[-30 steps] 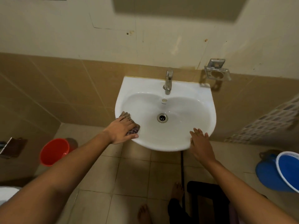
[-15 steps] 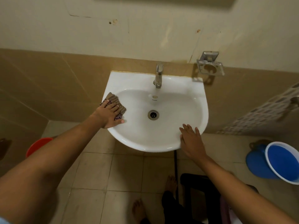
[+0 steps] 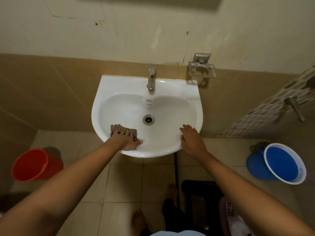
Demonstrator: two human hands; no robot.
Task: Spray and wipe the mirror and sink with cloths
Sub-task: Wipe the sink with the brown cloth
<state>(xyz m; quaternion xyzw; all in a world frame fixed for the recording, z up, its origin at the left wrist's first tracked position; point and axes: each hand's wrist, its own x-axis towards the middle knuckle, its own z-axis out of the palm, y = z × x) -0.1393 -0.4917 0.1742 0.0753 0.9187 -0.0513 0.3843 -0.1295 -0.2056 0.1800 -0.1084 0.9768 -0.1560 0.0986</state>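
1. While the left hand [image 3: 127,140] is pressing a brown striped cloth [image 3: 123,129] flat against the inner front-left slope of the white sink [image 3: 146,86], the wiping step of the task is the one in hand; the grip is spread over the cloth, fingers splayed on top of it, thumb pointing toward the drain [image 3: 148,119].
2. The right hand [image 3: 191,139] is resting open on the sink's front-right rim, holding nothing and seemingly bracing the person.
3. The cloth is lying just below and left of the drain, well short of the tap [image 3: 151,79] beyond the fingertips.
4. No spray bottle is showing, and only the mirror's lower edge [image 3: 146,1] is peeking in at the top, so its state cannot be told.
5. Judging from this, the next move is calling for steady downward pressure while the cloth is being swept across the basin toward the right hand, then up around the tap.
6. A red bucket [image 3: 32,165] is standing on the floor to the outside of the left arm, and a blue bucket [image 3: 279,163] outside the right.
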